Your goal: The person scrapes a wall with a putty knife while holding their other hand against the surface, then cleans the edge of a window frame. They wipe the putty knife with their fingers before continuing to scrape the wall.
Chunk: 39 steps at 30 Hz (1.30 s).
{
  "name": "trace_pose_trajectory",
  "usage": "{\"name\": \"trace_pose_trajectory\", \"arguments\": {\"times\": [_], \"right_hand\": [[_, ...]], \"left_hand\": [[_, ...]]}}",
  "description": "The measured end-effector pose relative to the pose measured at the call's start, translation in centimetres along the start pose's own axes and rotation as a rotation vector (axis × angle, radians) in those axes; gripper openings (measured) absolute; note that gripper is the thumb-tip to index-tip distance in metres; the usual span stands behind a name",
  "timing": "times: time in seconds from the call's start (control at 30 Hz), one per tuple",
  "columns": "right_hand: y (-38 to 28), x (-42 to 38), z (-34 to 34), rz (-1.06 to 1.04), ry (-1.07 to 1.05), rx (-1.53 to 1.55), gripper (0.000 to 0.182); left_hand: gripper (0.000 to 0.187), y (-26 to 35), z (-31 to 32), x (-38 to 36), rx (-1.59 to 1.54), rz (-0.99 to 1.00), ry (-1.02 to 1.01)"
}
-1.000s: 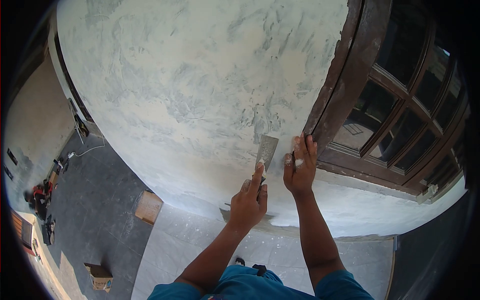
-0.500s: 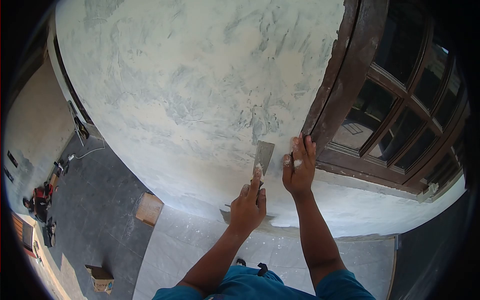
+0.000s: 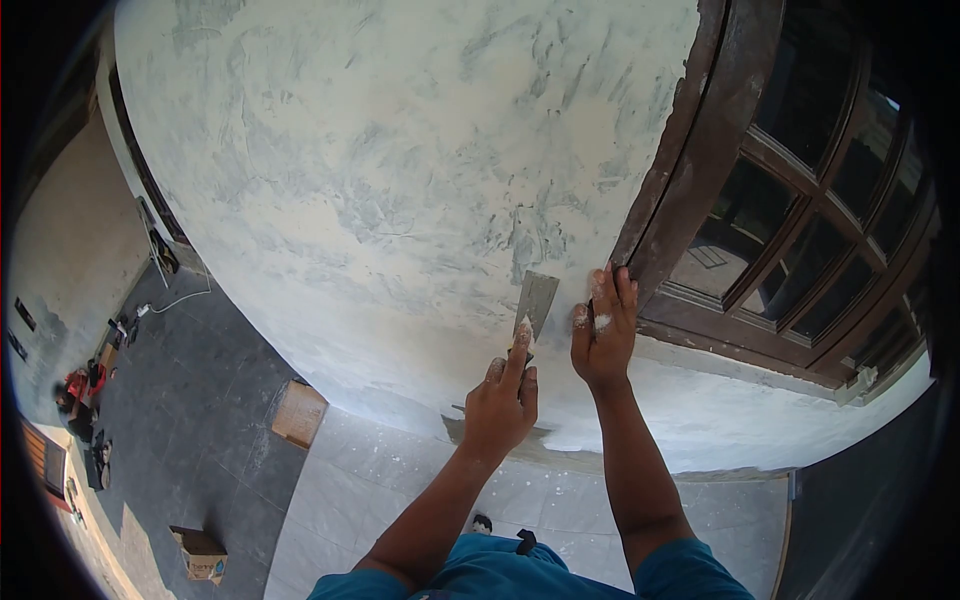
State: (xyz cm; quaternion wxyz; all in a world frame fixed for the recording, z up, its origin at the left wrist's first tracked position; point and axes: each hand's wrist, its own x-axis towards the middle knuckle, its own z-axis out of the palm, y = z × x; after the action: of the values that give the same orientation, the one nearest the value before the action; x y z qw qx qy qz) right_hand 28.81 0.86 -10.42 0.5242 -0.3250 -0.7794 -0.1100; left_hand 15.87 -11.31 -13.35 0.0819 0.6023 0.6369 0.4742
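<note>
Left hand (image 3: 497, 410): my fingers are closed round the putty knife (image 3: 541, 292), index laid along its blade, probably to steady it and direct pressure.
Putty knife: left of the window frame (image 3: 716, 170), blade pointing up the wall (image 3: 350, 150); I cannot tell whether its edge touches.
Right hand (image 3: 605, 345): just beside the window frame's lower left corner, fingers narrow, perhaps for bracing; whether they grip anything, I cannot tell.
Wall: patchy, bordering the window frame's left side.
</note>
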Motion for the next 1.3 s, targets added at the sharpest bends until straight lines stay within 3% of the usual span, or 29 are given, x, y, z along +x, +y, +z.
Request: {"name": "trace_pose_trajectory", "arguments": {"times": [0.23,0.3,0.53,0.6,0.83,0.9,0.93,1.0,1.3], "right_hand": [[-0.1,0.0,-0.3,0.011,-0.014,0.007,0.043],[0.0,0.0,-0.2,0.0,-0.023,0.006,0.044],[-0.1,0.1,-0.4,0.012,-0.03,0.023,0.045],[0.1,-0.2,-0.3,0.001,-0.023,0.021,0.045],[0.0,0.1,-0.6,-0.013,-0.038,0.042,0.044],[0.1,0.0,-0.5,-0.018,-0.034,0.037,0.044],[0.1,0.0,-0.4,-0.03,-0.031,0.036,0.044],[0.0,0.0,-0.5,-0.021,-0.034,0.032,0.044],[0.3,0.1,-0.2,-0.016,-0.012,0.045,0.048]], "left_hand": [[0.056,1.4,-0.6,1.2,-0.052,0.068,0.031],[0.06,0.2,0.7,0.4,-0.004,0.192,0.187],[0.059,1.9,-0.6,1.9,0.009,0.174,0.129],[0.059,2.5,-1.0,2.9,-0.017,0.279,0.212],[0.059,0.1,0.5,0.0,0.009,0.178,0.136],[0.055,2.0,-0.9,0.7,-0.042,-0.004,-0.038],[0.055,2.5,-1.2,1.4,-0.042,-0.004,-0.039],[0.059,3.5,-1.6,2.8,-0.01,0.222,0.178],[0.06,3.0,-1.1,1.1,0.026,0.178,0.116]]}}
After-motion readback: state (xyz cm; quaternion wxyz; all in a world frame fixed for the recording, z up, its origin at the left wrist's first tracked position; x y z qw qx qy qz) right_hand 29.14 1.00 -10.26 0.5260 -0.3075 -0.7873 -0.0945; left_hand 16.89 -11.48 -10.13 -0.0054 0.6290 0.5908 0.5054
